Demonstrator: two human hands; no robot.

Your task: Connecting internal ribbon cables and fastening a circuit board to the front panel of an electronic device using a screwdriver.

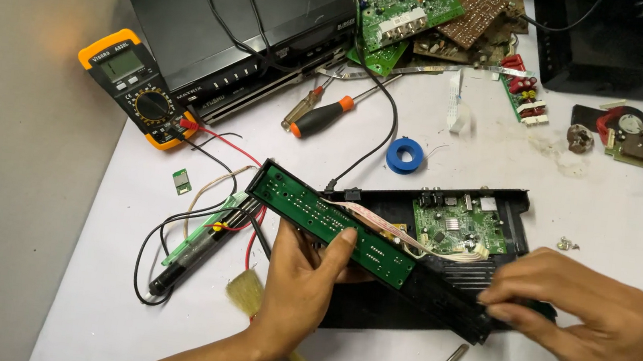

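- Holding a long green front-panel circuit board [330,223] at mid-scene, the left hand [302,283] is grasping it from below, thumb pressing on its face.
- The right hand [580,315] is pinching the board's right end against the black front panel [445,295] of an opened set-top box [442,255].
- A flat ribbon cable [381,226] is linking the board to the green mainboard [462,225] behind it.
- The step in hand appears to be freeing or seating the board; the next move likely calls for gentle, even pressure, sparing the cable.
- A yellow multimeter [138,87] is lying far left; a blue tape roll [405,155] beyond the box.
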